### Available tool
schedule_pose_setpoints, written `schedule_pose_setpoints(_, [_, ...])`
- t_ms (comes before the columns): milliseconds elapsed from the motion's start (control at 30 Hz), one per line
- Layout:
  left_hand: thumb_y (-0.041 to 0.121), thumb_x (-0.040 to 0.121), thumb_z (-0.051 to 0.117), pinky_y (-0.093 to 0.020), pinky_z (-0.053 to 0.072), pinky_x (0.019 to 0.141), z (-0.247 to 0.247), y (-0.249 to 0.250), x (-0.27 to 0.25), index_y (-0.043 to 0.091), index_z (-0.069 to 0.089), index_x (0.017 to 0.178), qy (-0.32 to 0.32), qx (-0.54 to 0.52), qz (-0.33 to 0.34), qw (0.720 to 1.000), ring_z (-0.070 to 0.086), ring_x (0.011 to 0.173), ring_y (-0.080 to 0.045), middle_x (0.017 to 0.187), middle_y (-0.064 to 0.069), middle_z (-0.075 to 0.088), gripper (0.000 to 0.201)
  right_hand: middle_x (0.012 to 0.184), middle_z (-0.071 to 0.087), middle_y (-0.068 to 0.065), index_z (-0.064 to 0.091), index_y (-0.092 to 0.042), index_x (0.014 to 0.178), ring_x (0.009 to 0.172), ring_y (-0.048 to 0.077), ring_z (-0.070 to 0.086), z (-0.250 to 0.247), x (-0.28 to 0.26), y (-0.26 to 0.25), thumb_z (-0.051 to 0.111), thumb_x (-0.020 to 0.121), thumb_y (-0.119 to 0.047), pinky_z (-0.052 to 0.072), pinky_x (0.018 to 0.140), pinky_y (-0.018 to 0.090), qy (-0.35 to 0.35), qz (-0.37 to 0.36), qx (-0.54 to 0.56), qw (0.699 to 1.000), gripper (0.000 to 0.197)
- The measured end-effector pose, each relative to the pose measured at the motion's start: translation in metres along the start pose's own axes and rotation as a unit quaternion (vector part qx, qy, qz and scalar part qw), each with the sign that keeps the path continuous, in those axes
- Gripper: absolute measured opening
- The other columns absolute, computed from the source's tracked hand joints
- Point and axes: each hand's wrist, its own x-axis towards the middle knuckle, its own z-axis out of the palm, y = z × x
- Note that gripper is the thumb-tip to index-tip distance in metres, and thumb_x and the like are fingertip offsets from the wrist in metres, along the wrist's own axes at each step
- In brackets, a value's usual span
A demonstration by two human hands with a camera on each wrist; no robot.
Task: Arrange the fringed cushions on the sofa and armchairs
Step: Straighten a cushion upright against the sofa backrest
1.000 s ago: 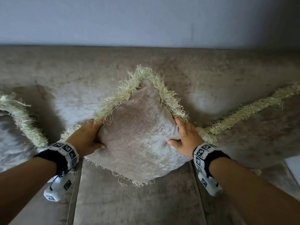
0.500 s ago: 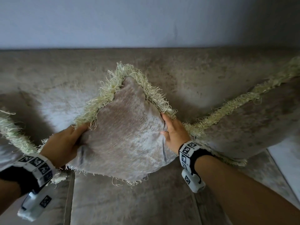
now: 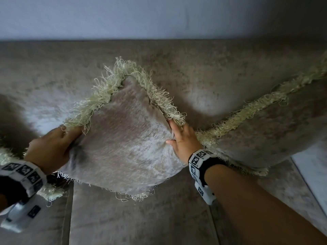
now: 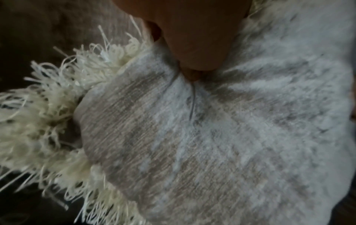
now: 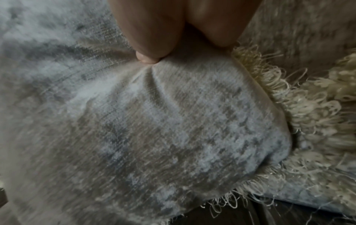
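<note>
A beige velvet cushion with cream fringe stands on one corner against the sofa back, a point upward. My left hand grips its left corner, thumb pressed into the fabric. My right hand grips the right corner, thumb dug into the cover, fingers behind the fringe. A second fringed cushion leans against the sofa back to the right, touching the held one. A third cushion's fringe shows at the far left edge.
The sofa seat runs below the cushion, with seams between seat pads. A pale grey wall rises behind the sofa back. A white surface shows at the right edge.
The cushion in both hands has shifted left along the sofa back since a second ago, then held about still. Both hands keep their grip on its side corners.
</note>
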Motion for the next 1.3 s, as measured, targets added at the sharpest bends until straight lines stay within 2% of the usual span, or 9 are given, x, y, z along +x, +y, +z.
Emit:
schedule_pose_setpoints(167, [0.04, 0.089, 0.035, -0.04, 0.045, 0.04, 0.002, -0.01, 0.005, 0.022, 0.047, 0.132, -0.036, 0.02, 0.013, 0.999, 0.057, 0.066, -0.035, 0.088, -0.018, 0.057, 0.048, 0.135, 0.035, 0.019, -0.001, -0.037, 0.148, 0.12, 0.033, 0.039, -0.002, -0.001, 0.009, 0.054, 0.097, -0.021, 0.042, 0.099, 0.043, -0.012, -0.013, -0.044, 0.999, 0.077])
schedule_pose_setpoints(300, [0.049, 0.094, 0.03, -0.038, 0.043, 0.041, 0.005, 0.005, 0.006, 0.017, 0.046, 0.126, -0.025, -0.006, -0.024, 0.999, 0.053, 0.055, -0.031, 0.074, -0.019, 0.052, 0.048, 0.128, 0.039, 0.016, -0.002, -0.042, 0.141, 0.113, 0.027, 0.039, -0.008, 0.005, 0.01, 0.059, 0.088, 0.001, 0.043, 0.092, 0.038, -0.03, -0.032, -0.055, 0.998, 0.091])
schedule_pose_setpoints(467, [0.046, 0.093, 0.036, -0.032, 0.039, 0.041, 0.002, 0.016, 0.004, 0.016, 0.048, 0.127, -0.006, -0.014, -0.05, 0.999, 0.051, 0.05, -0.029, 0.07, -0.018, 0.05, 0.047, 0.117, 0.041, 0.009, 0.0, -0.042, 0.143, 0.095, 0.012, 0.033, -0.026, 0.009, 0.009, 0.061, 0.081, 0.008, 0.032, 0.075, 0.027, -0.021, -0.048, -0.062, 0.997, 0.099])
schedule_pose_setpoints(700, [0.043, 0.092, 0.04, -0.031, 0.038, 0.041, 0.012, 0.024, 0.0, 0.014, 0.048, 0.124, 0.0, -0.02, -0.079, 0.997, 0.048, 0.048, -0.026, 0.066, -0.017, 0.047, 0.043, 0.117, 0.044, 0.014, 0.001, -0.042, 0.139, 0.1, 0.024, 0.043, -0.022, 0.012, 0.009, 0.062, 0.077, 0.014, 0.038, 0.076, 0.03, -0.022, -0.046, -0.065, 0.997, 0.103])
schedule_pose_setpoints(833, [0.031, 0.092, 0.062, -0.036, 0.042, 0.039, 0.021, 0.025, 0.002, 0.014, 0.044, 0.124, 0.005, -0.017, -0.098, 0.995, 0.046, 0.048, -0.025, 0.066, -0.018, 0.047, 0.04, 0.114, 0.047, 0.019, 0.015, -0.034, 0.14, 0.099, 0.032, 0.047, -0.01, 0.013, 0.01, 0.066, 0.081, 0.004, 0.044, 0.077, 0.038, 0.028, -0.048, -0.084, 0.995, 0.087])
schedule_pose_setpoints(967, [0.031, 0.081, 0.073, -0.043, 0.046, 0.041, 0.016, 0.027, 0.004, 0.015, 0.044, 0.125, -0.041, 0.029, -0.113, 0.992, 0.054, 0.061, -0.035, 0.076, -0.021, 0.047, 0.055, 0.12, 0.045, 0.017, 0.013, -0.035, 0.141, 0.101, 0.032, 0.048, -0.015, 0.012, 0.008, 0.063, 0.088, -0.011, 0.046, 0.081, 0.044, 0.032, -0.039, -0.139, 0.989, 0.077])
schedule_pose_setpoints(1133, [0.026, 0.067, 0.083, -0.047, 0.051, 0.053, -0.006, 0.033, 0.004, 0.027, 0.042, 0.134, -0.117, 0.096, -0.135, 0.979, 0.056, 0.076, -0.04, 0.095, -0.023, 0.048, 0.079, 0.134, 0.04, 0.013, 0.012, -0.039, 0.145, 0.116, 0.032, 0.044, -0.032, 0.003, -0.007, 0.069, 0.082, -0.014, 0.043, 0.093, 0.046, 0.012, -0.009, -0.191, 0.982, 0.089])
schedule_pose_setpoints(1233, [0.042, 0.063, 0.082, -0.055, 0.048, 0.086, -0.033, 0.042, 0.002, 0.034, 0.035, 0.14, -0.174, 0.137, -0.137, 0.966, 0.052, 0.108, -0.042, 0.128, -0.021, 0.044, 0.091, 0.149, 0.022, 0.011, 0.014, -0.037, 0.147, 0.133, 0.035, 0.028, -0.055, -0.013, -0.025, 0.068, 0.08, -0.015, 0.038, 0.105, 0.051, -0.023, 0.002, -0.185, 0.982, 0.089])
schedule_pose_setpoints(1300, [0.062, 0.069, 0.07, -0.051, 0.038, 0.103, -0.053, 0.048, -0.001, 0.041, 0.022, 0.146, -0.201, 0.151, -0.139, 0.958, 0.039, 0.13, -0.036, 0.153, -0.012, 0.023, 0.093, 0.158, 0.004, 0.003, 0.019, -0.035, 0.149, 0.142, 0.033, 0.014, -0.075, -0.029, -0.037, 0.063, 0.084, -0.017, 0.03, 0.111, 0.054, -0.042, 0.008, -0.168, 0.985, 0.08])
